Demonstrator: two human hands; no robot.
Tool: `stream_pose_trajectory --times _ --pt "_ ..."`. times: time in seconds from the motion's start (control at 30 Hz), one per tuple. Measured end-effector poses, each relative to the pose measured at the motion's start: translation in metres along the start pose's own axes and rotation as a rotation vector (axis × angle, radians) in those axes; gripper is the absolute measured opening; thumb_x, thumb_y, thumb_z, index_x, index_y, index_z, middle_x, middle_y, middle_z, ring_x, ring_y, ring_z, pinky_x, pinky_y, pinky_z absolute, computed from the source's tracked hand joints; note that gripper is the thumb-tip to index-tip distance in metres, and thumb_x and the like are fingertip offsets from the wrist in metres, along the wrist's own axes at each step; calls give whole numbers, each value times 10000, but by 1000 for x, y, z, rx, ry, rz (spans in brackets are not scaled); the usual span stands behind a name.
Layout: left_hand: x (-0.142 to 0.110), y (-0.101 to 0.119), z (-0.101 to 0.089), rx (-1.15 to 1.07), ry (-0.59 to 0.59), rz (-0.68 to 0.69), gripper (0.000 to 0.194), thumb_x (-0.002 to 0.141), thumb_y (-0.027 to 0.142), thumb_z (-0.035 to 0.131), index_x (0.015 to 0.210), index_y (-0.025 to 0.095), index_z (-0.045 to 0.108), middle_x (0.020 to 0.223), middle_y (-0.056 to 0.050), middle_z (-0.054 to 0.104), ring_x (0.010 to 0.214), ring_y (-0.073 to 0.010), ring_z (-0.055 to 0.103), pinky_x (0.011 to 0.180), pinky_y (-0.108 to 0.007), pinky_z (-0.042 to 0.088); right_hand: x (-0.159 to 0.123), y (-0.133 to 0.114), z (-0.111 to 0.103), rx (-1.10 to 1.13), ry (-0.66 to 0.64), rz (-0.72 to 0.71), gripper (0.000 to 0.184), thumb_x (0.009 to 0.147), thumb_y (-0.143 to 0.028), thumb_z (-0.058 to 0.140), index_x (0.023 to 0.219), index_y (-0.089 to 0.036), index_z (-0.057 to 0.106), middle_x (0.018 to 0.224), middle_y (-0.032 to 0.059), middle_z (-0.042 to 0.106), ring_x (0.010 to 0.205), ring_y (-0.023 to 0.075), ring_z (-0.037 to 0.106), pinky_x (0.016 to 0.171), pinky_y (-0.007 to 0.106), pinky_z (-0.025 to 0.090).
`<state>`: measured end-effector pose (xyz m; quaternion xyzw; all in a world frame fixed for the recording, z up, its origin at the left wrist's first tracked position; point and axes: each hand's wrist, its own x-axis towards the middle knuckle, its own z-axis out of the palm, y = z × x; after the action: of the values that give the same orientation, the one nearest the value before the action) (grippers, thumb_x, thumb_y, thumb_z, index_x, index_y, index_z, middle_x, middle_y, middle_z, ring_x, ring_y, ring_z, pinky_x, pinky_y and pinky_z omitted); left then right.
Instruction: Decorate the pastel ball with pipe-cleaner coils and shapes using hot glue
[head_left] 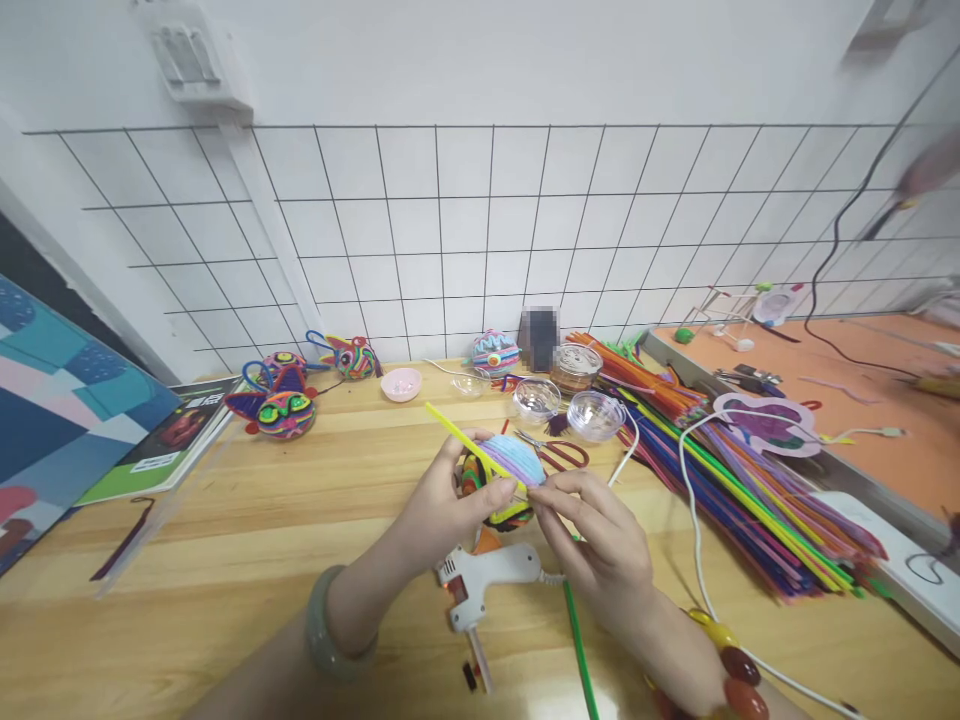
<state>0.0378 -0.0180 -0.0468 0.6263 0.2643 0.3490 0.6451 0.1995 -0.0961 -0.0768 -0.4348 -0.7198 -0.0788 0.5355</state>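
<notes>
My left hand [457,500] is wrapped round a ball covered in coloured pipe cleaners [517,458], with light blue, lilac, orange and black bands. A yellow pipe cleaner [461,435] lies across the ball and sticks out to the upper left. At the ball's right side, the fingers of my right hand [596,530] pinch the yellow pipe cleaner near its bend; the fingertips partly hide it. Just below the ball lies a white glue gun [491,573]. A green pipe cleaner [579,650] is under my right hand. Red-handled scissors [562,456] rest behind the ball.
Bundles of pipe cleaners [750,510] fill the right side, beside a white cable [694,520]. Clear plastic cups [595,415] and a pink dish [401,385] stand behind. Finished animal balls [283,412] sit at back left, near a book [169,440]. A power strip [892,560] lies right.
</notes>
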Motion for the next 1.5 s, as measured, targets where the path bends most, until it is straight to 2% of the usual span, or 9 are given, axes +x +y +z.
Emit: stream_pose_trajectory --times 0.17,0.4,0.5,0.6,0.7,0.8,1.1,1.27,1.5 --pt "1 2 -1 -55 0 -79 443 745 308 705 1090 207 447 981 -29 582 925 -160 559 830 -303 467 0 0 0 -16 -51 -23 367 835 32 545 1126 -190 582 857 84 589 783 197 548 639 354 470" --pt "2 1 1 -56 78 -125 434 740 297 702 1089 199 464 954 -28 595 888 -160 562 796 -296 465 -1 2 1 1 -93 -19 352 841 18 543 1124 -185 586 870 83 591 795 194 544 666 356 460" --pt "2 3 1 -177 64 -185 477 730 279 703 1129 200 455 960 -35 605 859 -161 577 769 -298 472 1 1 1 119 -45 75 329 847 8 538 1091 -206 597 898 68 591 838 180 556 713 336 467" --pt "2 7 1 -253 42 -242 471 733 291 695 1142 185 485 994 -60 617 854 -172 588 748 -306 481 4 0 2 264 12 244 264 870 -44 532 1049 -225 602 930 56 604 903 179 567 781 331 464" --pt "2 8 1 -274 33 -234 447 728 291 703 1117 172 518 1012 -73 622 865 -178 593 754 -306 486 4 1 2 363 47 382 194 893 -116 533 1017 -238 617 953 49 606 940 182 563 819 334 453" --pt "2 7 0 -273 18 -198 417 737 277 700 1104 172 530 1044 -75 622 892 -177 592 778 -303 486 4 2 1 423 59 463 149 897 -166 549 993 -246 631 966 43 600 945 182 557 831 337 445" --pt "1 6 -1 -280 -21 -161 468 742 260 709 1148 171 494 1016 -69 630 910 -179 596 801 -302 490 3 6 3 485 33 485 86 860 -200 619 919 -260 634 906 17 550 898 173 531 792 317 427" --pt "1 3 -2 -288 -25 -130 410 750 261 706 1112 184 529 1039 -62 625 926 -178 595 814 -301 483 2 5 5 509 26 522 82 847 -223 637 918 -260 621 911 13 540 890 168 524 778 305 426" --pt "2 3 -1 -383 -19 -205 409 732 234 714 1111 202 563 992 -48 656 879 -182 620 762 -292 485 3 5 6 534 56 579 114 821 -289 661 915 -229 638 822 12 545 778 160 532 712 299 457"
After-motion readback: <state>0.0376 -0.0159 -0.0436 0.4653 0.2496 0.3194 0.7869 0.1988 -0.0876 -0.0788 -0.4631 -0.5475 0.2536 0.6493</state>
